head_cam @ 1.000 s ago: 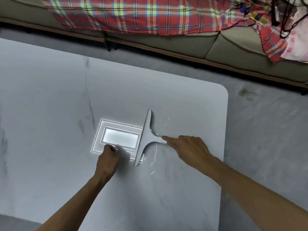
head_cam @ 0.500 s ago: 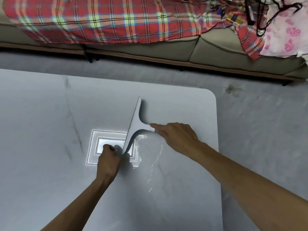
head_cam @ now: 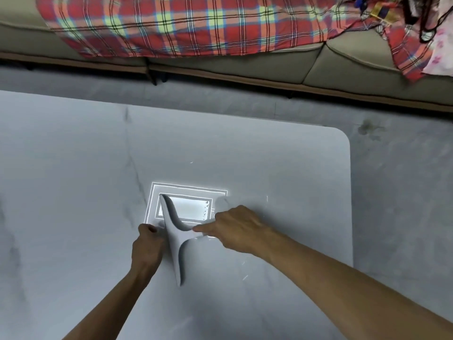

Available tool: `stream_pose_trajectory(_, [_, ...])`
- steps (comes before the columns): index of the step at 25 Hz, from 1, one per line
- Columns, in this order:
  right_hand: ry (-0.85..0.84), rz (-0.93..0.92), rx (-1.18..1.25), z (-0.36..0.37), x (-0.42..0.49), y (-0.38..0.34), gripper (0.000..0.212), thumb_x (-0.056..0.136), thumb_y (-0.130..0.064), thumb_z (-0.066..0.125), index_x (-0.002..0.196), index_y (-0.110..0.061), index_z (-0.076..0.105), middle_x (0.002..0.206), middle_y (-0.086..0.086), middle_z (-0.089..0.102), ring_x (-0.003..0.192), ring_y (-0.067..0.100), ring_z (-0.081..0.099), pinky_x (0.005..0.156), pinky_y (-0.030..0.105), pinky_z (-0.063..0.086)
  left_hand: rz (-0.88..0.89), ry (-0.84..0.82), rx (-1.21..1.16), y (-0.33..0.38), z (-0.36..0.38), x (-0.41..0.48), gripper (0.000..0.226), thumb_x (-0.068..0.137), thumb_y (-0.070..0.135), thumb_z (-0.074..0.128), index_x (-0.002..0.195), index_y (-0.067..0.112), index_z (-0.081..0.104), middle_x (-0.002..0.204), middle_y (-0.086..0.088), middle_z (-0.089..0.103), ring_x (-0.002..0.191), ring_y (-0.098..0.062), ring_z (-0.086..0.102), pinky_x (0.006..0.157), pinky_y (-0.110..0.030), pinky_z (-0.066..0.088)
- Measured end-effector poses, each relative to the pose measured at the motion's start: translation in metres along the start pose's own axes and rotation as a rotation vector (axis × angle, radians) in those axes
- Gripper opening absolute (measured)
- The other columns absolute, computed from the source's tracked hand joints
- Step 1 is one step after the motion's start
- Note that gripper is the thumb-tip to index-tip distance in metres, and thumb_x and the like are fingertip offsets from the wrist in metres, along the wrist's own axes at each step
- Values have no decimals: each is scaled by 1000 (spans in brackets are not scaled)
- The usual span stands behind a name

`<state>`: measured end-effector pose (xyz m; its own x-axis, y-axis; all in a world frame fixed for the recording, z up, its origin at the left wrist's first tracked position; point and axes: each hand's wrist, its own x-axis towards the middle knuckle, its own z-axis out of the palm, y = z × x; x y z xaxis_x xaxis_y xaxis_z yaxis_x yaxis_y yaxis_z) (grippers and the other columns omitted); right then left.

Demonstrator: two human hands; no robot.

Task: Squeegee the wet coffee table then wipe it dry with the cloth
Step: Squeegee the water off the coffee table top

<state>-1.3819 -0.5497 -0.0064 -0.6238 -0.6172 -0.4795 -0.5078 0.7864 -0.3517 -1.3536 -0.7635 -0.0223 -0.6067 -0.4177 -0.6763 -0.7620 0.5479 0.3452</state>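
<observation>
A white T-shaped squeegee (head_cam: 172, 238) stood on the pale marble-look coffee table (head_cam: 282, 173), its long blade running from the bright reflection of a ceiling light (head_cam: 188, 204) down toward the person. The right hand (head_cam: 239, 228) held the squeegee's short handle, index finger stretched along it and the other fingers curled over the end. The left hand (head_cam: 147, 249) was closed into a loose fist just left of the blade, touching or nearly touching it; whether it pinched anything could not be told. Small water droplets (head_cam: 206, 209) glinted inside the reflection, and thin wet streaks (head_cam: 245, 277) showed on the tabletop to the right of the blade. The cloth for drying did not appear on the table. No container stood on the surface, and no label or writing could be read anywhere. Beyond the table's far edge lay grey floor (head_cam: 392, 192), then a beige sofa (head_cam: 343, 62) draped with a red plaid blanket (head_cam: 183, 25); a pink floral fabric (head_cam: 441, 57) sat at its right end.
</observation>
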Motion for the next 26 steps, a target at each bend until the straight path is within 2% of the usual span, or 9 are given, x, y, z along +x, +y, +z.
stream_pose_trajectory(4, [99,178,23,-13,-33,52,63,94,-14,43,142,-53,30,107,0,61,97,27,62,68,31,36,52,-91,69,6,15,0,19,87,2,39,103,12,42,94,-16,59,85,-36,57,66,-34,43])
stream_pose_trajectory(8, [217,466,66,-4,-100,108,51,100,-27,41,141,-56,30,93,-2,64,84,22,65,69,32,46,103,-136,57,32,31,-7,13,95,15,39,104,9,44,94,-14,60,83,-31,57,67,-33,42])
stream_pose_trajectory(10, [241,614,54,-4,-133,118,43,103,-34,33,141,-54,31,94,-4,67,83,19,65,68,30,42,131,-132,29,44,36,-9,17,96,22,40,102,7,46,93,-14,62,81,-32,57,66,-33,42])
stream_pose_trajectory(12, [272,680,16,-10,-150,116,41,103,-37,32,141,-53,34,90,-6,68,79,18,65,65,30,39,154,-93,-19,53,37,-9,16,95,22,42,101,8,47,94,-13,62,82,-34,59,66,-33,43])
stream_pose_trajectory(14, [282,599,10,-21,-139,103,40,101,-38,37,138,-54,39,88,-4,68,77,22,66,65,32,43,146,-25,-90,57,31,-8,13,94,23,48,100,11,48,96,-9,61,83,-32,59,65,-32,43])
stream_pose_trajectory(17, [237,304,46,-45,-67,76,43,100,-33,44,136,-55,39,91,-1,65,81,27,66,68,34,47,117,91,-166,54,10,-2,11,92,14,49,102,12,47,100,-6,59,82,-29,56,61,-31,40])
stream_pose_trajectory(20, [145,139,-11,-57,18,40,44,103,-30,39,139,-54,35,97,0,61,88,27,61,65,30,32,107,143,-152,44,-10,9,14,92,9,48,106,9,46,94,-7,56,77,-30,54,64,-33,41])
stream_pose_trajectory(23, [166,140,-34,-64,64,35,47,102,-24,38,141,-49,36,102,2,64,95,26,62,67,29,30,81,82,-91,33,-18,18,16,94,15,50,107,10,43,88,-9,54,69,-26,52,60,-32,41])
stream_pose_trajectory(26, [213,228,-12,-58,47,69,54,99,-17,42,142,-49,34,110,1,66,102,27,62,70,30,34,104,-12,7,36,-7,18,17,94,19,51,107,10,46,85,-9,59,73,-26,56,59,-32,40])
